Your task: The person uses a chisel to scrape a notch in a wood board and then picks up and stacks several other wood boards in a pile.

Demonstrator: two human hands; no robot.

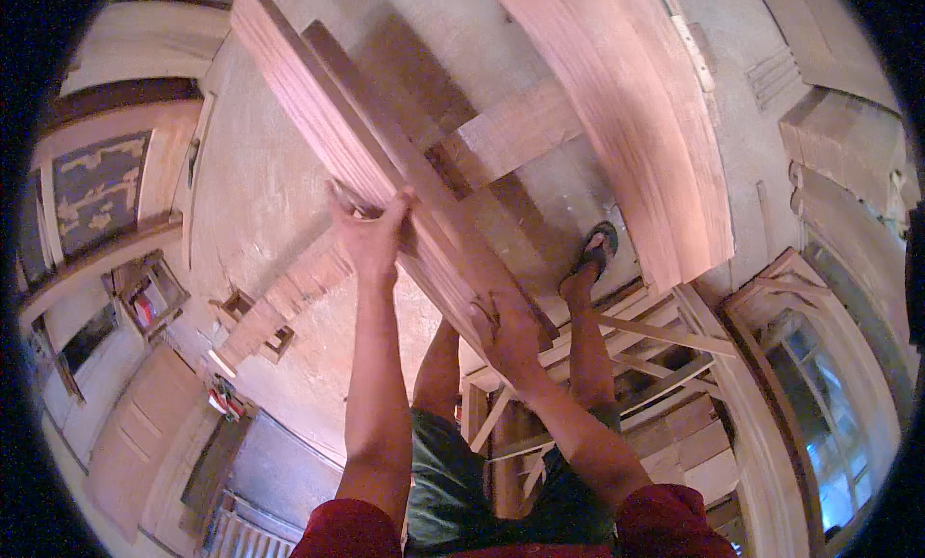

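A long pale wooden plank (318, 105) slants from the upper left toward my body. My left hand (371, 232) is closed around it near the middle, with the thumb on its right edge. Nearer to me, my right hand (508, 338) grips the same plank close to its near end, with some fingers hidden. Along the plank's right side runs a darker wooden strip (434, 192). Whether it touches the plank or lies below it, I cannot tell. Under both, a flat board (525, 124) lies crosswise.
A wide wooden board (641, 124) extends along the right. Wooden framework (665, 351) stands at my legs, and a window frame (819, 394) leans at the lower right. At left are a small stool-like wooden piece (260, 322) and a panelled door (101, 187). My sandalled foot (599, 245) shows ahead.
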